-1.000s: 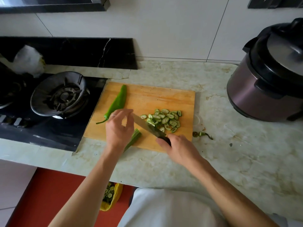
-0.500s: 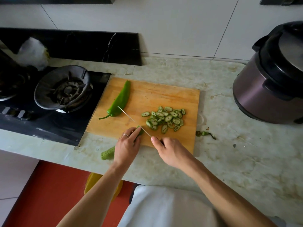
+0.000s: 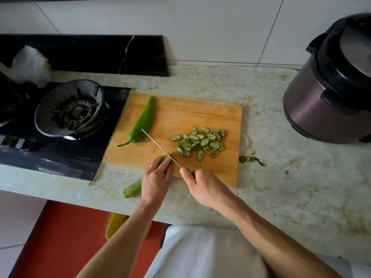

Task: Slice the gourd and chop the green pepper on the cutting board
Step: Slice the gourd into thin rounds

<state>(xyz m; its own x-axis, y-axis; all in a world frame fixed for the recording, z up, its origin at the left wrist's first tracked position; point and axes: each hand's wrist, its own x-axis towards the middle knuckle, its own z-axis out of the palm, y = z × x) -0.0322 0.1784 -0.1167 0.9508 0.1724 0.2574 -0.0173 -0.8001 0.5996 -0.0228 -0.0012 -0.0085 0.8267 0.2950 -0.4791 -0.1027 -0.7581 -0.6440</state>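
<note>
Head view: left hand (image 3: 155,182) fingers curl over gourd (image 3: 132,190), pinning it; right hand (image 3: 202,185) grips knife (image 3: 160,149) at its cut end. Slices (image 3: 200,142) pile right; pepper (image 3: 143,121) waits left on cutting board (image 3: 200,113).

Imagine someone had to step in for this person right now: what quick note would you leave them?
Left hand grips the gourd, its cut end on the cutting board, its tail hanging over the counter.
Right hand holds the knife, blade at the gourd's cut end.
Done: a pile of gourd slices sits on the board's right side.
Left: slice the remaining gourd, then chop the whole green pepper lying untouched on the board's left.
</note>
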